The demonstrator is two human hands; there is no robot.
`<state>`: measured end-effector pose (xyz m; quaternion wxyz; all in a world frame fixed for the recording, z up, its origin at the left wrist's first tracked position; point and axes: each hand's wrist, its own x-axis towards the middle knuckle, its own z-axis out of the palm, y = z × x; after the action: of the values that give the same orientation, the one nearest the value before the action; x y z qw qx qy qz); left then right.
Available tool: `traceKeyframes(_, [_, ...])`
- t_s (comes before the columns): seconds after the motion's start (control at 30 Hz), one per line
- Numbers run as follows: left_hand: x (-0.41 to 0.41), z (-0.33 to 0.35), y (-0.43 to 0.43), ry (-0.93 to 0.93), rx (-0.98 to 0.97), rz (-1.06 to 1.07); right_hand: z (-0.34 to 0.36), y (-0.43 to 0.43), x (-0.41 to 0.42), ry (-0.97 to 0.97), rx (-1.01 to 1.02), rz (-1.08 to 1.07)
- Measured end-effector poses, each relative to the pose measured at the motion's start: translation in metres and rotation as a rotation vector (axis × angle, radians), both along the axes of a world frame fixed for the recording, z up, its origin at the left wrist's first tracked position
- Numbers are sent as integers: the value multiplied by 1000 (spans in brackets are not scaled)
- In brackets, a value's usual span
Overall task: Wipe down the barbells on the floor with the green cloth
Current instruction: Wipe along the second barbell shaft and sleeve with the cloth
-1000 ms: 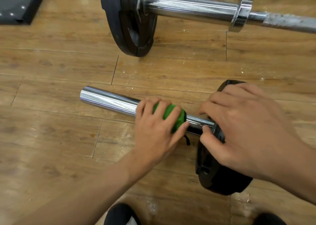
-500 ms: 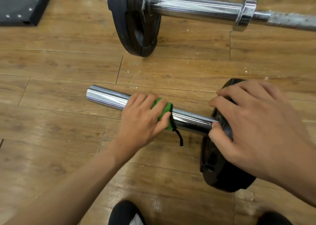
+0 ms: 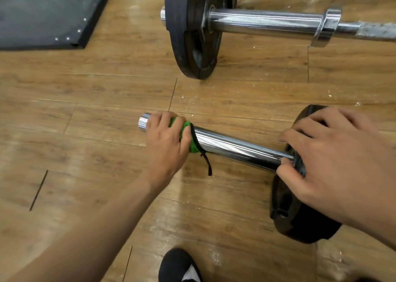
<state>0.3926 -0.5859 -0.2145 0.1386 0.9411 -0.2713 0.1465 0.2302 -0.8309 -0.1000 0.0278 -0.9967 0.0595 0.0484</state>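
A chrome barbell sleeve lies on the wooden floor, running from centre left to a black weight plate at the right. My left hand grips the green cloth wrapped round the sleeve near its free left end; a black loop hangs from the cloth. My right hand holds the top edge of the black plate, fingers curled over it. A second barbell with its own black plate lies further back.
A black rubber mat covers the far left corner of the floor. A chrome collar sits on the far barbell's shaft. My black shoe shows at the bottom edge. White specks dot the wooden floor.
My left hand has slid the green cloth leftwards along the sleeve, from beside the plate to near the free end. My right hand has stayed on the plate.
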Motion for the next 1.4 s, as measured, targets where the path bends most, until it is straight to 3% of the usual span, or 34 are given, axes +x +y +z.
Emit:
traceKeyframes(0.27, [-67,-18,-44,-19,163,-219,-4,2,1,18,-38,-2])
traceKeyframes(0.47, [-36,-17,-21,-109,185,-372,1,3,1,33,-37,-22])
traceKeyframes(0.7, [39,6,16,94,77,-88,-1,1,-2,-7,-21,-5])
traceKeyframes(0.83, [38,18,-8,145,96,37,-1,0,0,-6,-20,6])
traceKeyframes(1.0, [-40,17,-71,169,47,-213,-1,5,-4,2,-24,30])
traceKeyframes(1.1, [-83,14,-99,161,24,-230,0,10,-10,10,-20,55])
traceKeyframes(1.4, [-85,12,-70,159,72,-373,4,6,-15,-9,109,277])
